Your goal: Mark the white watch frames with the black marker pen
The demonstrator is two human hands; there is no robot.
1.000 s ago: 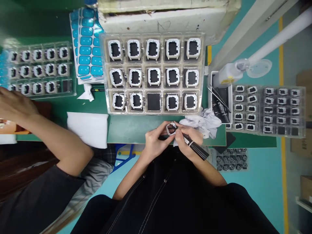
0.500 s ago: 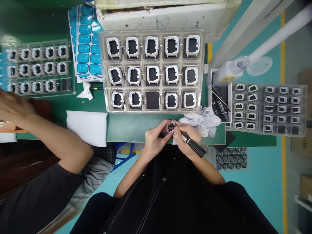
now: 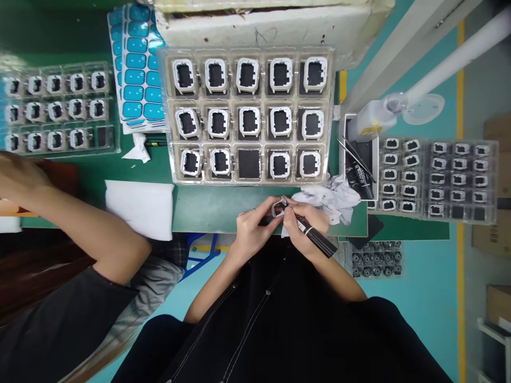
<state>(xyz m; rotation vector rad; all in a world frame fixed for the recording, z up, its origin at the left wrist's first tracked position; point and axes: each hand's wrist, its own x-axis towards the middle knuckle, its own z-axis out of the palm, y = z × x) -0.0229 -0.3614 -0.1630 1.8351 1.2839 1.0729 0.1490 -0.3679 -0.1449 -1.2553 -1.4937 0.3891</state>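
Near the table's front edge my left hand (image 3: 252, 226) is closed on a small white watch-case-like frame (image 3: 278, 208), gripped between thumb and fingers. A black marker pen (image 3: 317, 238) lies in my right hand (image 3: 302, 226), its tip end at the frame's right side. Fingers of the right hand also come up against the frame, and they hide part of it. Just beyond my hands stands a clear plastic tray (image 3: 233, 99) with rows of similar white frames. One pocket (image 3: 249, 163) in its nearest row shows only a dark pad.
A crumpled white cloth (image 3: 333, 199) lies right of my hands, by a box (image 3: 375, 165) with tweezers and a bottle. Left are a folded white cloth (image 3: 139, 210), blue sticker sheets (image 3: 136, 74) and another person's arm (image 3: 91, 226). More trays (image 3: 463, 175) sit right.
The whole view has shifted slightly, with the surroundings a little further left. My hands keep their hold on the frame and the marker. The other person's hand has moved slightly.
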